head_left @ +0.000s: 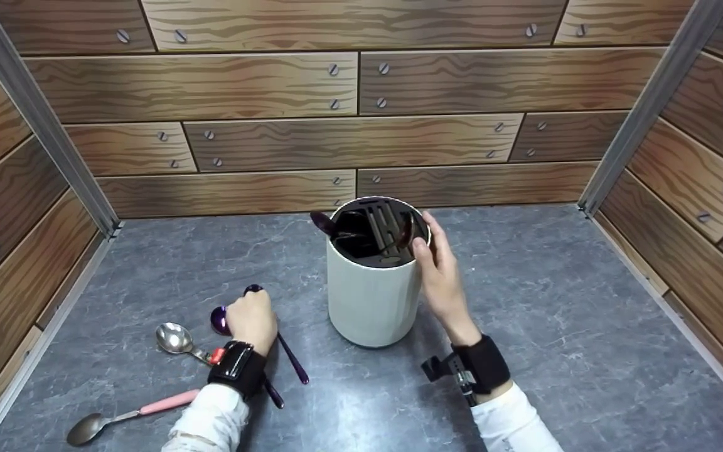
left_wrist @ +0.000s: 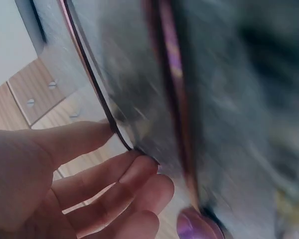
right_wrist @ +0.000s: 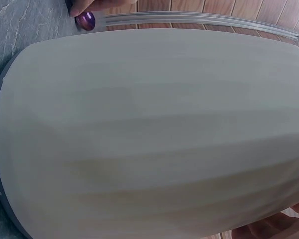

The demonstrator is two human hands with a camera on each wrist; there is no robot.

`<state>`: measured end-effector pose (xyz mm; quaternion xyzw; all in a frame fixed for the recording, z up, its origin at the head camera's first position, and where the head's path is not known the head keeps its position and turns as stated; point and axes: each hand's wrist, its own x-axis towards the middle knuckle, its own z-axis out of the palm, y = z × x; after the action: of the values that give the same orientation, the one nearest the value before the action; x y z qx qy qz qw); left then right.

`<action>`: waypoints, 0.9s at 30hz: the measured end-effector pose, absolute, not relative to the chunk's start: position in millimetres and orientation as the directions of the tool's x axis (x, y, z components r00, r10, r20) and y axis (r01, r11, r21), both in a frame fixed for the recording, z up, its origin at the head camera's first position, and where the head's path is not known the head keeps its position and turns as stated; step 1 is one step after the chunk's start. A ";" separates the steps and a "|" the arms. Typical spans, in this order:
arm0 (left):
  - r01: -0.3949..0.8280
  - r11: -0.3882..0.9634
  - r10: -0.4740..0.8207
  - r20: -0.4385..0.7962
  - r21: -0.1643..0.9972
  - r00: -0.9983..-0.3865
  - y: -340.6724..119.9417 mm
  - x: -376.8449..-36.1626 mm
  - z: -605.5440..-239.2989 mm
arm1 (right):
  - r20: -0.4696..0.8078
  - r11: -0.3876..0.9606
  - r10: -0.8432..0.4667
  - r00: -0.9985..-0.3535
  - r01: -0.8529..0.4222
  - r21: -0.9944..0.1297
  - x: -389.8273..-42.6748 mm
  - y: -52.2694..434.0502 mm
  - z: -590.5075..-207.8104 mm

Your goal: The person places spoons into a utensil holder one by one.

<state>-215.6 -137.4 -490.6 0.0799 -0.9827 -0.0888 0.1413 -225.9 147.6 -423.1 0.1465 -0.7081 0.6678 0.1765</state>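
Observation:
My left hand [head_left: 251, 320] is low over the table at left. In the left wrist view its thumb and fingers pinch the thin dark handle [left_wrist: 92, 79] of a purple metallic spoon, whose far end the fingers hide. A second purple spoon [head_left: 219, 320] lies beside it, its bowl poking out left of the hand. My right hand [head_left: 443, 276] rests against the right side of a white cylindrical utensil holder [head_left: 371, 301], thumb and fingers fairly straight at its rim. The holder stands upright with a black slotted insert [head_left: 390, 258]; a dark purple utensil head [head_left: 322, 223] leans out at left.
A silver spoon [head_left: 174, 339] with a red piece on its handle lies left of my left hand. Nearer me is a spoon with a pink handle [head_left: 167, 403]. Wood-patterned walls [head_left: 273, 144] enclose the grey marbled table [head_left: 543, 301] on three sides.

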 end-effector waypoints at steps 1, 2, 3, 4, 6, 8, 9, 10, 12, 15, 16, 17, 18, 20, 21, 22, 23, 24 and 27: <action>-0.131 0.971 -0.182 0.263 0.200 -0.947 -135.9 -216.6 -491.0 | 0.450 0.066 0.028 -0.893 -0.447 -0.892 -225.9 147.7 -423.3; -0.134 0.969 -0.186 0.262 0.206 -0.947 -134.4 -217.7 -491.1 | 0.453 0.065 0.029 -0.891 -0.451 -0.890 -225.9 147.6 -423.3; -0.139 0.967 -0.192 0.255 0.211 -0.948 -133.0 -218.7 -490.7 | 0.456 0.063 0.031 -0.889 -0.453 -0.889 -225.7 147.5 -423.3; -0.147 0.965 -0.200 0.248 0.217 -0.948 -131.7 -219.9 -490.4 | 0.458 0.062 0.032 -0.889 -0.455 -0.888 -225.7 147.5 -423.3; -0.161 0.959 -0.218 0.240 0.235 -0.946 -129.5 -221.6 -489.9 | 0.458 0.060 0.034 -0.888 -0.456 -0.888 -225.7 147.4 -423.2; -0.173 0.952 -0.234 0.236 0.252 -0.943 -127.9 -223.0 -489.8 | 0.456 0.059 0.035 -0.889 -0.453 -0.889 -225.7 147.3 -423.3; -0.177 0.949 -0.239 0.234 0.260 -0.942 -127.5 -223.5 -490.3 | 0.453 0.060 0.034 -0.891 -0.450 -0.891 -225.7 147.2 -423.4; -0.177 0.947 -0.243 0.237 0.268 -0.941 -127.1 -224.0 -491.0 | 0.450 0.061 0.034 -0.892 -0.448 -0.892 -225.8 147.2 -423.5; -0.174 0.944 -0.246 0.245 0.281 -0.938 -127.1 -224.2 -492.5 | 0.446 0.064 0.035 -0.894 -0.443 -0.894 -225.8 147.1 -423.8; -0.162 0.935 -0.245 0.246 0.315 -0.938 -128.2 -225.2 -494.0 | 0.441 0.057 0.037 -0.897 -0.439 -0.897 -226.1 147.6 -424.0; -0.156 0.930 -0.243 0.240 0.332 -0.940 -129.1 -225.6 -494.5 | 0.440 0.055 0.036 -0.897 -0.438 -0.897 -226.3 147.6 -424.0; -0.154 0.922 -0.245 0.227 0.355 -0.943 -130.1 -226.0 -494.6 | 0.439 0.052 0.035 -0.898 -0.437 -0.898 -226.4 147.6 -424.2; -0.153 0.912 -0.246 0.210 0.380 -0.946 -131.2 -226.4 -494.4 | 0.438 0.048 0.034 -0.898 -0.436 -0.899 -226.5 147.4 -424.2; -0.151 0.885 -0.250 0.176 0.441 -0.952 -132.9 -226.7 -492.5 | 0.434 0.050 0.031 -0.901 -0.432 -0.901 -226.5 147.1 -424.3; -0.149 0.869 -0.251 0.162 0.471 -0.954 -133.5 -226.6 -491.0 | 0.431 0.054 0.031 -0.902 -0.429 -0.902 -226.4 146.9 -424.3; -0.148 0.852 -0.255 0.152 0.502 -0.955 -133.7 -226.7 -489.4 | 0.429 0.060 0.032 -0.903 -0.427 -0.903 -226.3 146.9 -424.2; -0.152 0.832 -0.263 0.138 0.533 -0.955 -133.5 -226.4 -486.8 | 0.428 0.062 0.033 -0.903 -0.425 -0.903 -226.0 146.9 -424.1; -0.149 0.814 -0.264 0.129 0.562 -0.956 -133.3 -226.1 -484.1 | 0.427 0.065 0.033 -0.904 -0.425 -0.903 -226.0 146.9 -423.9; -0.103 0.764 -0.257 0.154 0.636 -0.954 -133.5 -227.6 -480.3 | 0.433 0.048 0.027 -0.901 -0.432 -0.901 -225.9 147.1 -423.2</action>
<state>-227.6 -133.5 -480.3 0.0966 -0.9319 -0.3294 0.1170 -225.9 147.1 -423.2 0.1439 -0.7036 0.6748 0.1699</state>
